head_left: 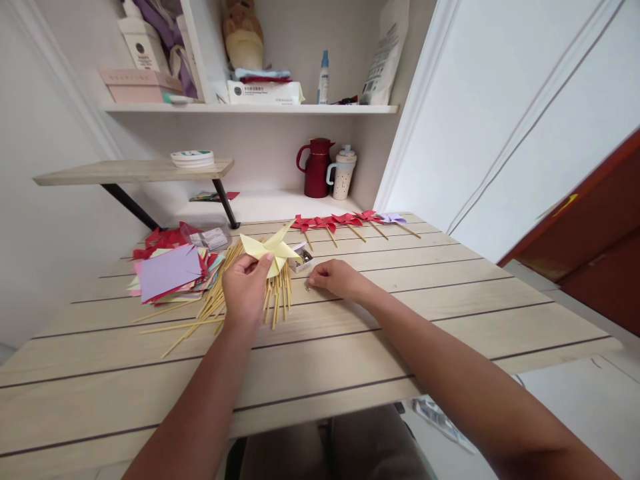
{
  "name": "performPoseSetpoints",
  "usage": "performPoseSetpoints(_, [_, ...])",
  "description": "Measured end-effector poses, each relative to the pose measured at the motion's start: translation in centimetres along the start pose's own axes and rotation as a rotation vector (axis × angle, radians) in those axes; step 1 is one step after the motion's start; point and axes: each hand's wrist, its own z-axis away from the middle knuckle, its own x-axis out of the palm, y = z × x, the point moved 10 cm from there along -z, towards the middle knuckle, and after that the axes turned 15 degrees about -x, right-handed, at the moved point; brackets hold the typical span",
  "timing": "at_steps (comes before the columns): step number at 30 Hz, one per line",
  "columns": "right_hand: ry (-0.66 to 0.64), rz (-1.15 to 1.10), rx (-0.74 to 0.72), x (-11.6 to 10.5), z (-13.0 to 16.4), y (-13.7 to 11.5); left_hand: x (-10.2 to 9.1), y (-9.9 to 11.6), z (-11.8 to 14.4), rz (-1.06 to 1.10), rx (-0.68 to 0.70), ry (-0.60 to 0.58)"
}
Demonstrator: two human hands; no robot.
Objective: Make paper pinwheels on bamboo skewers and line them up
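My left hand (246, 283) pinches a pale yellow paper pinwheel (273, 249), its thumb near the centre of the folded blades. Just to the right, my right hand (334, 277) is closed low over the table, with a tiny gold-coloured piece (308, 287) at its fingertips, too small to name surely. Between the hands stands a small open box (301, 260) with little metallic bits inside. Under and beside my left hand lies a loose heap of thin wooden sticks (213, 300), partly hidden by the hand and the pinwheel.
Coloured paper sheets (170, 273) are stacked at the left, beside a clear plastic packet (210, 237). Along the table's back lie several red pinwheels (346, 219) on sticks and a lilac pinwheel (393, 218). Behind stand a red jug (317, 170), a cup (344, 175) and a raised wooden shelf (135, 170).
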Motion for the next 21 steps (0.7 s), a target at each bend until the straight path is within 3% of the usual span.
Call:
performPoseSetpoints(12, [0.006,0.05,0.001,0.8,-0.2,-0.2,0.2,-0.1,0.0,0.005,-0.01,-0.016])
performPoseSetpoints(21, [0.001,0.086,-0.091,0.9,-0.5,-0.9,0.2,-0.4,-0.3,0.01,-0.019,-0.031])
